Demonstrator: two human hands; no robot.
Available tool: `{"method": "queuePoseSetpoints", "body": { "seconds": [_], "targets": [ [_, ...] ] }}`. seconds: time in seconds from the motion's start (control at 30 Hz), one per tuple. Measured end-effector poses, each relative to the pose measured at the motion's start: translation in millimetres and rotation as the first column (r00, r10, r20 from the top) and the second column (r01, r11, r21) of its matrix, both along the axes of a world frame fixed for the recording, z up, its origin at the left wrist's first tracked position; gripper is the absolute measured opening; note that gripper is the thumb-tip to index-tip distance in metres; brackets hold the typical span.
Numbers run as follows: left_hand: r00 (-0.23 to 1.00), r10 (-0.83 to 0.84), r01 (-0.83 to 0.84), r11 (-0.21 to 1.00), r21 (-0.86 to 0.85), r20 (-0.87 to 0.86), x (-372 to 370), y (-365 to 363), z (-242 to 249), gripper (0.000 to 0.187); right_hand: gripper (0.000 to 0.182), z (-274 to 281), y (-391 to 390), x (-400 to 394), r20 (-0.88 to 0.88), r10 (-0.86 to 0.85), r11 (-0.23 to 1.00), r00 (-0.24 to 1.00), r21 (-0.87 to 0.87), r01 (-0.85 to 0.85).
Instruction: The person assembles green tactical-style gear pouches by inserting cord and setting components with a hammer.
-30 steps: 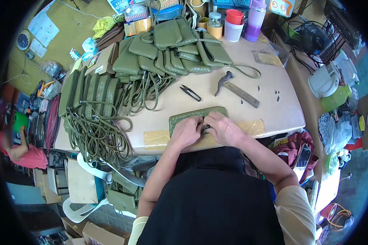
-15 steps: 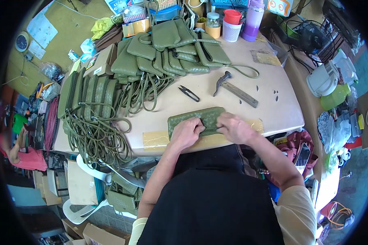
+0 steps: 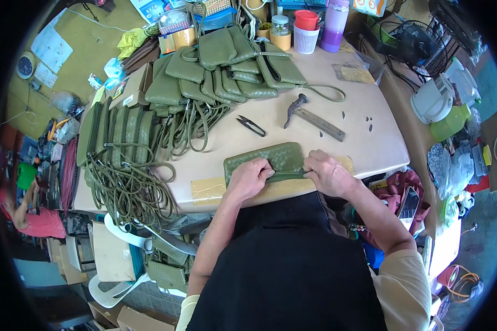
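A green woven-textured pouch (image 3: 276, 157) lies flat near the table's front edge. My left hand (image 3: 251, 177) is closed on its lower left part, fingertips pinching near the zipper edge. At the pouch's lower right corner, my right hand (image 3: 327, 172) pinches the end of the edge, where a small dark piece shows between the fingers. Brown tape (image 3: 207, 191) on the table runs beneath the pouch. Beyond the pouch lie black thread snips (image 3: 251, 126) and a hammer (image 3: 320, 122) with a wooden handle.
Green pouches (image 3: 190, 71) are piled at the back, and more stand at the left with tangled straps (image 3: 130, 182). A red-lidded cup (image 3: 306, 38) and a purple bottle (image 3: 333, 27) stand at the back edge. Another person (image 3: 38, 220) is at the far left.
My right hand has shifted slightly right to the pouch's corner, uncovering more of its zipper edge. The whole view has shifted slightly.
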State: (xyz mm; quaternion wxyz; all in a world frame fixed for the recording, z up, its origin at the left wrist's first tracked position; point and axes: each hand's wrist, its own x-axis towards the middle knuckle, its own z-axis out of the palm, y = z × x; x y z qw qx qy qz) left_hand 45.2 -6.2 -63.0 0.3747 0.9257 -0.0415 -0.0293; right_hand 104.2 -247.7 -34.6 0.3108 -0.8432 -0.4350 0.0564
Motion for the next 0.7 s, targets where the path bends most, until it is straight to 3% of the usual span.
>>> {"method": "queuePoseSetpoints", "body": {
  "seconds": [0.13, 0.2, 0.33, 0.4, 0.43, 0.47, 0.53, 0.57, 0.67, 0.7],
  "targets": [
    [1.000, 0.015, -0.016, 1.000, 0.017, 0.012, 1, 0, 1, 0.015, 0.012, 10, 14, -10, 0.123, -0.042, 0.999, 0.992, 0.012, 0.041],
    [0.997, 0.046, -0.045, 0.999, 0.023, -0.060, 1, -2, 6, 0.014, 0.011, 8, 20, -12, 0.042, 0.053, 0.990, 0.998, 0.129, -0.058],
    [0.999, -0.018, 0.018, 1.000, -0.019, -0.030, 2, 1, 2, 0.015, 0.009, -5, -7, 9, -0.084, 0.002, 0.999, 0.996, 0.044, 0.001],
    [0.999, 0.009, -0.009, 1.000, -0.022, -0.037, 0, 3, -2, 0.015, 0.009, -10, -18, 21, 0.207, -0.067, 0.998, 0.976, 0.002, 0.068],
    [0.999, 0.011, -0.012, 1.000, -0.021, -0.032, 1, 4, -1, 0.015, 0.009, -15, -31, 33, 0.149, -0.172, 0.982, 0.974, 0.100, 0.159],
    [1.000, 0.012, -0.012, 1.000, -0.004, -0.018, 0, 3, 0, 0.014, 0.009, -9, -28, 32, 0.152, -0.170, 0.983, 0.974, 0.099, 0.156],
    [1.000, 0.008, -0.008, 1.000, 0.009, -0.014, -2, 0, 3, 0.014, 0.011, 12, -14, 16, -0.047, -0.142, 0.980, 0.989, 0.133, 0.147],
    [0.998, 0.020, -0.019, 1.000, 0.021, -0.058, 0, 0, 7, 0.014, 0.012, 18, 1, 4, -0.111, -0.044, 0.987, 0.993, 0.149, 0.060],
    [0.998, 0.007, -0.005, 1.000, 0.024, -0.062, 0, 1, 7, 0.015, 0.012, -17, 0, 17, -0.175, 0.007, 0.995, 0.985, 0.100, 0.010],
    [1.000, -0.012, 0.012, 1.000, 0.012, -0.028, 0, 2, 5, 0.015, 0.012, -10, -7, 22, -0.160, -0.049, 0.998, 0.986, 0.040, 0.056]
  ]
}}
